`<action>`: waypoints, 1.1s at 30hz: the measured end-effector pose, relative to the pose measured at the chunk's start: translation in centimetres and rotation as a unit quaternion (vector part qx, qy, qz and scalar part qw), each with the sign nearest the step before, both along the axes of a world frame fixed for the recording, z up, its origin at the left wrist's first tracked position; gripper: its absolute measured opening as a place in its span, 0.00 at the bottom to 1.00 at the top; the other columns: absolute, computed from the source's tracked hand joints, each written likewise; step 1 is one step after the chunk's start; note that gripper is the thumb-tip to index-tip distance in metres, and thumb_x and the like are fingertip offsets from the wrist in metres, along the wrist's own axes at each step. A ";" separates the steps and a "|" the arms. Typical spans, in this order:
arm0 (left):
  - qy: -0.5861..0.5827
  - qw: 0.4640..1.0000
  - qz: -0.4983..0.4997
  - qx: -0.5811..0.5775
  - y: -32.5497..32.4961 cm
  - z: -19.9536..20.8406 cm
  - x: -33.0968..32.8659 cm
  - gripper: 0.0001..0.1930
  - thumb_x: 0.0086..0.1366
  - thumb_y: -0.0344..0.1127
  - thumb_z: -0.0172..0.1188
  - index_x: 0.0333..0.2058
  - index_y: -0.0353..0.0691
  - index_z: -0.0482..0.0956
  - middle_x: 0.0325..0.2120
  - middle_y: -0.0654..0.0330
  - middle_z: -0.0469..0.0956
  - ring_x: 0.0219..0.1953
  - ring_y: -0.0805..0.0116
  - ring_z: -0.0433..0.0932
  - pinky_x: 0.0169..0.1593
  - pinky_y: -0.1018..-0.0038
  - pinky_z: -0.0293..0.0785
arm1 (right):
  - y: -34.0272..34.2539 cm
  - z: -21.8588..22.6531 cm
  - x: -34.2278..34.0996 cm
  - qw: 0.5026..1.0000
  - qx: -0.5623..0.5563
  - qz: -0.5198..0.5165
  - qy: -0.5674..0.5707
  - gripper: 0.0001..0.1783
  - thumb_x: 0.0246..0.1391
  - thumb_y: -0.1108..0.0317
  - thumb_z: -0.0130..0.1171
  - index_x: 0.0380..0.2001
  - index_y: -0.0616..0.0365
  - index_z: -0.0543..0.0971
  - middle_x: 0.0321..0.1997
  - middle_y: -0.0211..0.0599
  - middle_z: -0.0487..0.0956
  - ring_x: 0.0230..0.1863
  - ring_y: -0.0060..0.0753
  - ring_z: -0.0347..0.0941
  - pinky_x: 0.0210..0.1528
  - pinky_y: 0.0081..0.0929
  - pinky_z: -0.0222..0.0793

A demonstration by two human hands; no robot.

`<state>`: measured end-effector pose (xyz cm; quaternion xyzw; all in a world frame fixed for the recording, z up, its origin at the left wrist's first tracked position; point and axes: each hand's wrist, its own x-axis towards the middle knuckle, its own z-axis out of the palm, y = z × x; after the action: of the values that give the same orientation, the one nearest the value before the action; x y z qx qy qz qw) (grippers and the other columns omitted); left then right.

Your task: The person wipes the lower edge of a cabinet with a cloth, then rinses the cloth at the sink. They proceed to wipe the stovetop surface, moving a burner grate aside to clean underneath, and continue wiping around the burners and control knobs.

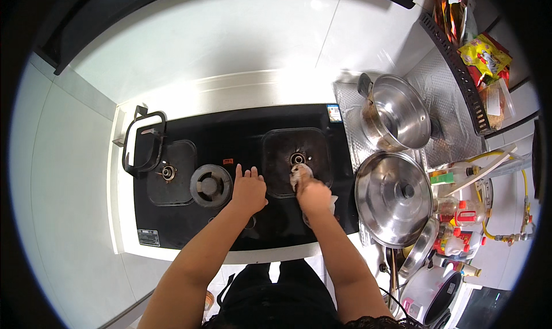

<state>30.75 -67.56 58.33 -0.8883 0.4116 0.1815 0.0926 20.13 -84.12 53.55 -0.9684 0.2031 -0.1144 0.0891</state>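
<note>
A black glass gas cooktop [230, 133] lies in front of me, both of its burner wells bare. My right hand [314, 195] is closed on a crumpled, stained white wipe [300, 173], pressed into the right burner well [276, 156] just below its brass burner fitting [297, 159]. A loose end of white material shows beside that wrist. My left hand [249, 190] rests flat with fingers stretched out on the glass between the wells. Left of it sits a round grey burner part [211, 186]. The left burner well [172, 185] has its own exposed fitting [168, 172].
A black square pan support [131, 156] leans at the cooktop's far left. To the right stand a steel pot [397, 113] and a large domed steel lid [394, 199]. Farther right are several bottles [468, 213], a white appliance [428, 294] and a black rack [457, 76] with food packets.
</note>
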 end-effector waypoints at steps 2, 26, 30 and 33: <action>-0.008 1.000 -0.002 -0.010 -0.3 0.2 0.1 0.35 0.51 0.50 0.68 0.53 0.33 0.74 0.58 0.45 0.67 0.58 0.52 0.69 0.69 0.48 0.44 | 1.2 -0.5 0.6 0.999 -0.010 0.044 0.008 0.18 0.57 0.66 0.51 0.50 0.49 0.78 0.19 0.38 0.77 0.21 0.42 0.77 0.24 0.38 0.74; -0.014 0.999 0.021 -0.022 -0.4 0.0 -0.2 0.22 0.54 0.40 0.62 0.46 0.35 0.80 0.55 0.45 0.69 0.55 0.52 0.70 0.69 0.48 0.43 | -0.1 1.7 0.4 0.989 0.112 -0.021 0.094 0.21 0.58 0.58 0.53 0.53 0.53 0.75 0.28 0.50 0.81 0.28 0.58 0.78 0.34 0.48 0.75; -0.011 1.000 0.015 0.003 -0.2 -0.5 -0.2 0.27 0.54 0.45 0.64 0.49 0.35 0.77 0.58 0.44 0.66 0.58 0.52 0.68 0.69 0.46 0.41 | -2.1 2.7 -1.4 0.972 0.221 0.014 0.073 0.18 0.54 0.54 0.57 0.29 0.59 0.83 0.27 0.55 0.80 0.31 0.61 0.77 0.37 0.50 0.75; 0.017 0.997 0.017 0.068 -0.5 0.8 0.1 0.37 0.54 0.54 0.66 0.57 0.35 0.71 0.63 0.44 0.62 0.63 0.52 0.64 0.69 0.44 0.39 | -7.6 3.7 1.0 0.959 0.278 -0.051 -0.024 0.14 0.56 0.56 0.58 0.29 0.54 0.84 0.29 0.56 0.80 0.35 0.58 0.78 0.39 0.49 0.74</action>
<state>30.87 -68.08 59.10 -0.8836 0.3844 0.2261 0.1426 21.13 -91.67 57.29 -0.8906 0.2738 -0.0806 0.3540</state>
